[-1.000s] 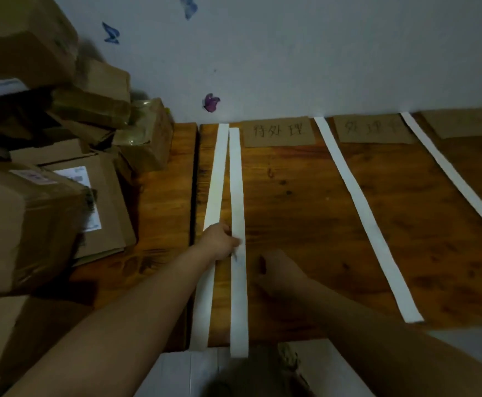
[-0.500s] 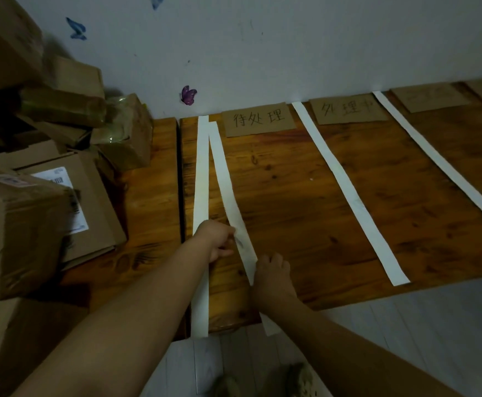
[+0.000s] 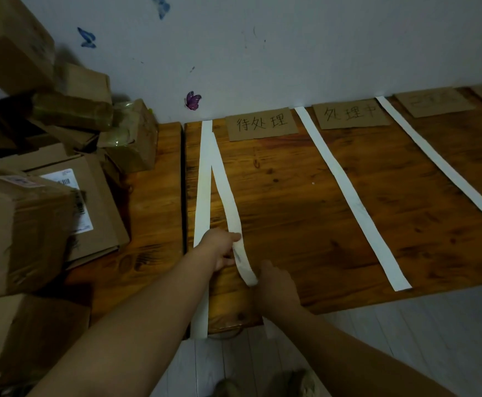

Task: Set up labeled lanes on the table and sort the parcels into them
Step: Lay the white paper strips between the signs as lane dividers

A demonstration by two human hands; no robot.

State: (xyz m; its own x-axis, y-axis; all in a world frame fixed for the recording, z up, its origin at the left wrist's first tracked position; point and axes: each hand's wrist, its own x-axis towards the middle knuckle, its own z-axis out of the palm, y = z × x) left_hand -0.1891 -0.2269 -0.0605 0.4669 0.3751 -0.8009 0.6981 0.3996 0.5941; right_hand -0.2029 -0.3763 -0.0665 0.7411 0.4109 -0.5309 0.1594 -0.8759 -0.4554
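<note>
Loose strip (image 3: 228, 202) starts at the back edge of the desk (image 3: 291, 224), overlapping the flat strip (image 3: 202, 196) there. It then fans right toward the front edge and bows up off the wood.

- **Left hand** (image 3: 219, 249): pinches the loose strip partway down, fingers above and below it.
- **Right hand** (image 3: 275, 286): curled over the same strip, just nearer the front edge. Fingers are hidden behind the back of the hand. The strip's tail pokes out below the front edge.
- **Flat strip:** runs straight along the left edge of the main board and overhangs the front.
- **Other strips:** middle strip (image 3: 351, 196) and right strip (image 3: 440, 164), well apart.
- **Cardboard labels at the back edge:** first label (image 3: 262, 123) sits between the flat and middle strips. Second label (image 3: 351, 113) sits between the middle and right strips.
- **Parcels** (image 3: 62, 179): piled on the desk's left end.
</note>
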